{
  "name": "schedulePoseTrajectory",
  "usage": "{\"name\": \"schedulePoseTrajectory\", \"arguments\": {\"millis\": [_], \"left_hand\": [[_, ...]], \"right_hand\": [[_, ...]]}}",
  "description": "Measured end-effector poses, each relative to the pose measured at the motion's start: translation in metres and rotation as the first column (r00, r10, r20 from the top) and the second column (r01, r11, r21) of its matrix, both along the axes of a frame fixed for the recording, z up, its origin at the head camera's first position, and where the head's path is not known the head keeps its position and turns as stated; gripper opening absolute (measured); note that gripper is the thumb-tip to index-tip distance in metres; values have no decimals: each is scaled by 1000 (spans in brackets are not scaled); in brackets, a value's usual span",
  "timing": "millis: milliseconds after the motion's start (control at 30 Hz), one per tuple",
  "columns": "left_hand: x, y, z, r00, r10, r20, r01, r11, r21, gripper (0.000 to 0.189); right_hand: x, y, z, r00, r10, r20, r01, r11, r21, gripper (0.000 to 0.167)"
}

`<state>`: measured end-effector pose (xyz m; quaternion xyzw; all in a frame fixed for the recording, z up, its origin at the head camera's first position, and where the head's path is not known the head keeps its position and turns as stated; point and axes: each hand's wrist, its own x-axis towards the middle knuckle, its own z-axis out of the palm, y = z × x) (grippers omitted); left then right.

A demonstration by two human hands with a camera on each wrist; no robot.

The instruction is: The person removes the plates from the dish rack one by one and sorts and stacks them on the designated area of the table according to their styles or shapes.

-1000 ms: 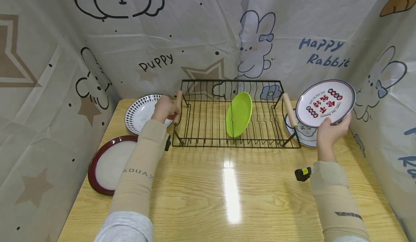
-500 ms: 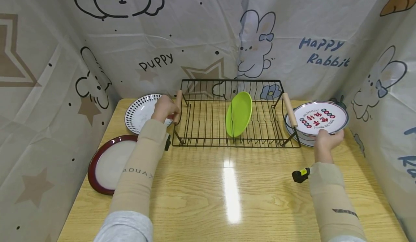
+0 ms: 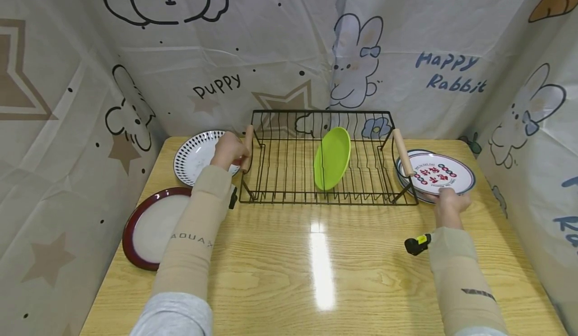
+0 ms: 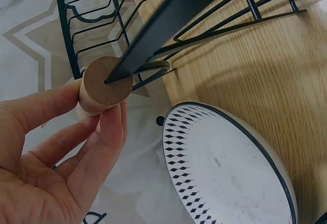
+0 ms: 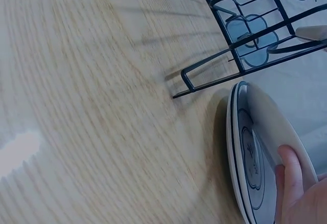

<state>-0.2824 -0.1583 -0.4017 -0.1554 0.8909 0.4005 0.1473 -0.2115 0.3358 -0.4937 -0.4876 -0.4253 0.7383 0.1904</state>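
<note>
My left hand grips the left wooden handle of a black wire dish rack, fingertips and thumb around the wood. My right hand holds a white plate with red characters and a dark rim by its near edge, thumb on top and fingers beneath. That plate is tilted over stacked blue-patterned plates on the table at the rack's right. In the right wrist view, its far edge meets or nearly meets the stack; contact is unclear. A green plate leans upright in the rack.
A white dish with a black diamond border lies left of the rack, partly behind my left hand. Nearer sits a maroon-rimmed plate, partly under my left forearm. Printed cloth walls the wooden table at the back and sides.
My right hand has lowered the red-lettered plate down and slightly left onto or just above the stacked plates, tilting it flatter. The left hand stays on the handle.
</note>
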Motion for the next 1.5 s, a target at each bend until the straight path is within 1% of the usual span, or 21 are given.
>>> {"name": "schedulePoseTrajectory", "arguments": {"millis": [67, 100, 133, 233, 333, 367, 433, 567, 633, 700, 833, 967, 1133, 1233, 1367, 1500], "left_hand": [[0, 0, 0, 1000, -1, -1, 1, 1000, 0, 21], [0, 0, 0, 1000, -1, -2, 1, 1000, 0, 21], [1, 0, 0, 1000, -1, -2, 1, 1000, 0, 21], [2, 0, 1, 1000, 3, -5, -3, 1000, 19, 24], [2, 0, 1, 1000, 5, -10, -5, 1000, 19, 26], [2, 0, 1, 1000, 6, -10, -6, 1000, 22, 27], [2, 0, 1, 1000, 7, -10, -6, 1000, 18, 27], [1, 1, 1, 1000, 9, -4, -9, 1000, 10, 26], [1, 1, 1, 1000, 8, -1, -8, 1000, 0, 24], [1, 1, 1, 1000, 6, 0, -6, 1000, -10, 22], [1, 1, 1, 1000, 6, 2, -6, 1000, -12, 21], [1, 1, 1, 1000, 4, 4, -4, 1000, -9, 20], [1, 2, 1, 1000, 7, 3, -7, 1000, -4, 20], [1, 1, 2, 1000, 8, 3, -8, 1000, -5, 21], [1, 1, 2, 1000, 8, 1, -8, 1000, -4, 22], [1, 1, 1, 1000, 6, 1, -6, 1000, -7, 22]], "right_hand": [[-2, 7, -9, 1000, -2, -23, 1, 999, -36, 79], [-3, 8, -10, 1000, 1, -15, -2, 999, -52, 78], [-6, 14, -22, 999, 1, -38, -4, 998, -58, 78], [-5, 11, -18, 1000, -1, -26, -1, 996, -85, 76], [-4, 7, -14, 1000, 12, 21, -10, 997, -76, 78], [-1, 1, -3, 998, 14, 53, -9, 996, -88, 78], [-1, 3, -6, 996, 29, 83, -22, 997, -79, 78], [2, 0, -2, 987, 68, 143, -60, 997, -57, 79], [4, -2, -1, 979, 101, 178, -96, 995, -35, 78], [7, -3, 1, 971, 132, 197, -129, 991, -30, 77], [12, -4, 6, 946, 215, 242, -211, 976, -44, 75], [16, -3, 11, 922, 282, 266, -278, 959, -52, 73], [15, 2, 10, 896, 337, 289, -338, 940, -48, 70], [13, 6, 7, 869, 373, 326, -384, 923, -33, 68], [12, 11, 3, 818, 420, 393, -458, 889, 5, 63], [12, 15, -1, 779, 446, 441, -513, 858, 37, 56]]}}
